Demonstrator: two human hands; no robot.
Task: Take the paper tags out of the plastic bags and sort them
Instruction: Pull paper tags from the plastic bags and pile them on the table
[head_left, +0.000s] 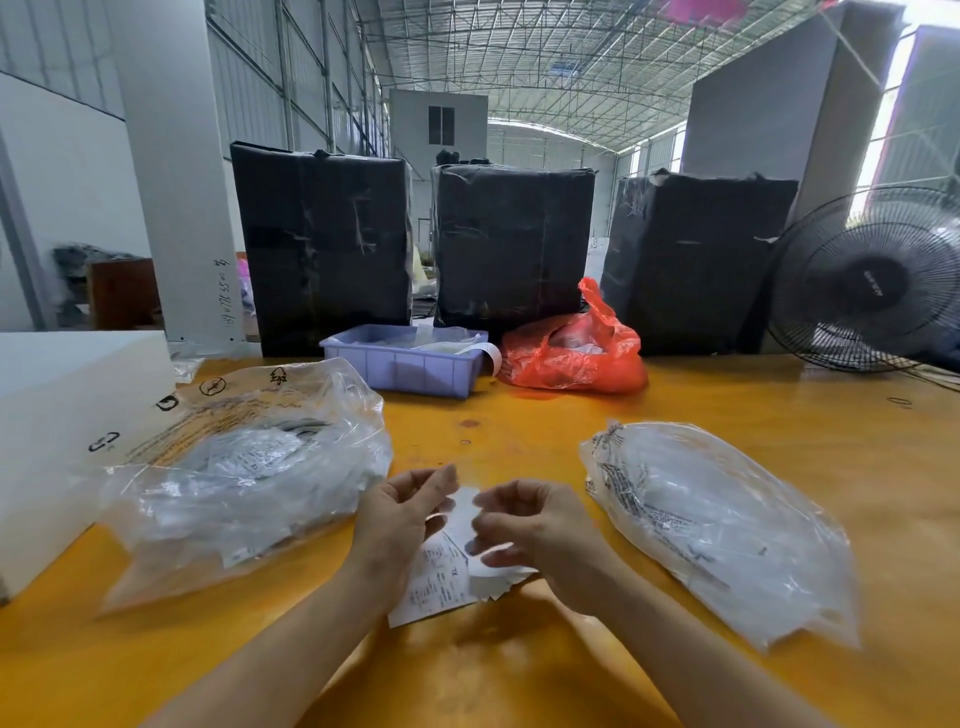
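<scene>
On the yellow table (727, 395) we have a full plastic bag (244, 467) toward the left edge and a flatter one (727, 519) toward the right edge. Near the front edge, our left hand (400, 514) and right hand (530, 530), fingers curled, pinch a small clear sleeve with a paper tag (462, 512) above the sorted tags (441, 582). We judge the tag is being extracted; next it must slide out cleanly onto its pile.

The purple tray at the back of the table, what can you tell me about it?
The purple tray is a shallow, rectangular bin of what looks like lilac plastic, with ribbed side walls and an open top. It sits flat on the yellow table, in front of the black-wrapped boxes. Pale plastic bags and white paper lie inside; one white strip hangs over its right end. The orange bag lies beside it.
</scene>
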